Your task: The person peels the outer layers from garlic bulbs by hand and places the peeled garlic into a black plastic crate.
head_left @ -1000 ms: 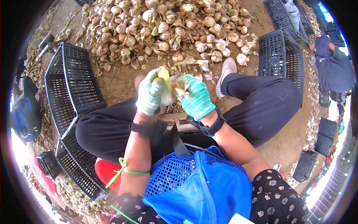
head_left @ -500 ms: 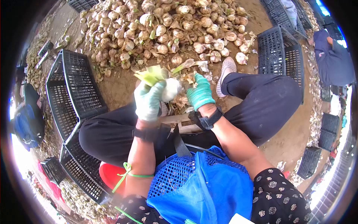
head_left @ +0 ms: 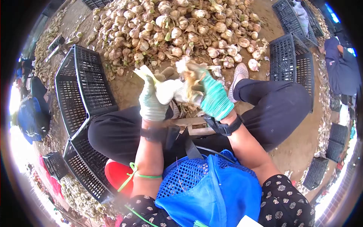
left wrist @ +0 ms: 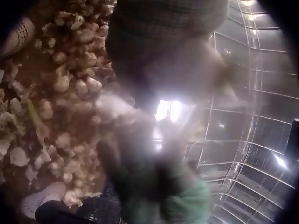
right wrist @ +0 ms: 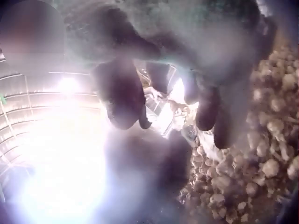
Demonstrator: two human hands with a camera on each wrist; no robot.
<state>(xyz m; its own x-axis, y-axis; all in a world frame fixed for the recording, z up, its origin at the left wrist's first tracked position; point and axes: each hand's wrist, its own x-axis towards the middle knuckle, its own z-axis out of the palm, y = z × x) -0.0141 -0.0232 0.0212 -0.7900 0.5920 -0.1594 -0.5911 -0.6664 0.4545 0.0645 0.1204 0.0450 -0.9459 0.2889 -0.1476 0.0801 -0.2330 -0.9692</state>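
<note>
In the head view a white, peeled garlic bulb (head_left: 165,92) is gripped by the gloved left hand (head_left: 152,99), its pale green-white stalk (head_left: 143,72) standing up past the thumb. The right hand (head_left: 214,94), in a green-striped glove, pinches brown, papery skins (head_left: 192,78) close against the bulb's right side. The wrist views are blurred: the left one has the right hand's green glove (left wrist: 189,200) at its bottom, and the right one has dark fingertips (right wrist: 124,109) around pale skins (right wrist: 177,112).
A large garlic heap (head_left: 181,30) lies on the ground in front. Black crates stand at the left (head_left: 94,79) and right (head_left: 283,58). The person's bent legs flank the hands, with a blue bag (head_left: 211,189) on the lap. Another person (head_left: 340,68) is at the far right.
The bulb turned from upright to sideways in the left hand, its stalk swinging left. The right hand moved away from it, then came back against it and now holds loose skins.
</note>
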